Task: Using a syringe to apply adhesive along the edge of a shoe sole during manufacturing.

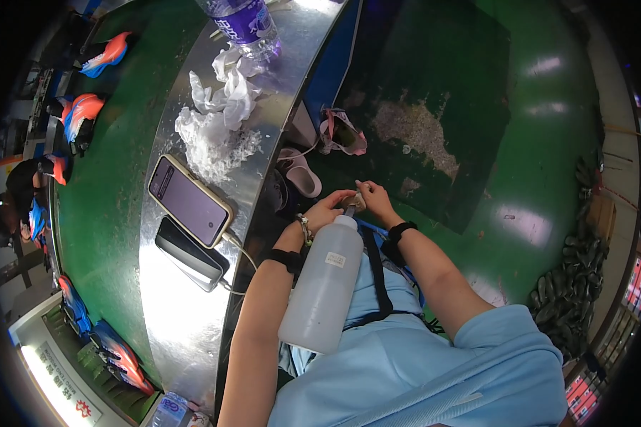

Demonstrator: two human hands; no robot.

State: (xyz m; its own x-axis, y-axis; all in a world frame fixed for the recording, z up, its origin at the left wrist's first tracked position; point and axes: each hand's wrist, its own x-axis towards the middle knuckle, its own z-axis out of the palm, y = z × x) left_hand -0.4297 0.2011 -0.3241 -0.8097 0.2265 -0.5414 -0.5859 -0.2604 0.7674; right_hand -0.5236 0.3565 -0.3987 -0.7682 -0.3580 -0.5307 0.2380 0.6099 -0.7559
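Hands [325, 211] partly hide 1 small, indistinct brownish thing [357, 204].

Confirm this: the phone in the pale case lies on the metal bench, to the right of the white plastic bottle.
Not right: the head view shows the phone to the left of the white plastic bottle. It does lie on the metal bench.

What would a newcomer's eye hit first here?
The big white plastic bottle in front of the light-blue shirt, its neck toward the left hand and right hand. Then, on the shiny metal bench at left, the lit phone and, beyond it, a crumpled white heap.
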